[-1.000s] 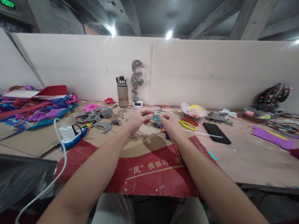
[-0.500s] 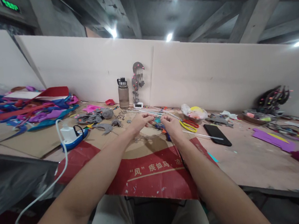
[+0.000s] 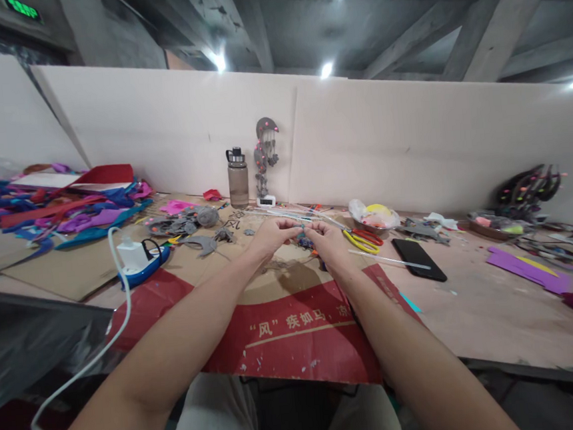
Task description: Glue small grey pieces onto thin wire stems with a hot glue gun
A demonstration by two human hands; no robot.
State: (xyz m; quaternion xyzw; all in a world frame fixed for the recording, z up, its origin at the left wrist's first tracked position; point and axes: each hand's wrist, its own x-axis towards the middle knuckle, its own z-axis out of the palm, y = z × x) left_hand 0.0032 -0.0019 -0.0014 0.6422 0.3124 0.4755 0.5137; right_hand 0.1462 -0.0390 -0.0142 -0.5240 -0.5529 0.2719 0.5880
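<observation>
My left hand [image 3: 274, 236] and my right hand [image 3: 325, 240] meet fingertip to fingertip over the middle of the table. Both are closed in a pinch. Between the fingertips shows a tiny teal piece [image 3: 302, 229], too small to name. Just below lie small dark blue bits, partly covered by my right hand. Under my forearms is a red and brown cardboard sheet [image 3: 298, 348] with printed characters. Scissors with yellow handles [image 3: 362, 242] lie right of my right hand, beside red-handled ones [image 3: 368, 236]. A clear stick [image 3: 391, 259] reaches across a black phone [image 3: 418, 259].
Grey felt-like pieces [image 3: 201, 246] lie left of my hands. A bottle [image 3: 238, 179] and a grey hanging ornament [image 3: 265, 153] stand at the back panel. Coloured scraps [image 3: 80, 206] pile up far left, near a blue power strip [image 3: 145, 271] with a white cable. A bagged bowl [image 3: 374, 215] sits right.
My hands have come closer together, and their fingertips now meet around the teal piece. The objects on the table stay where they were; the view has shifted slightly.
</observation>
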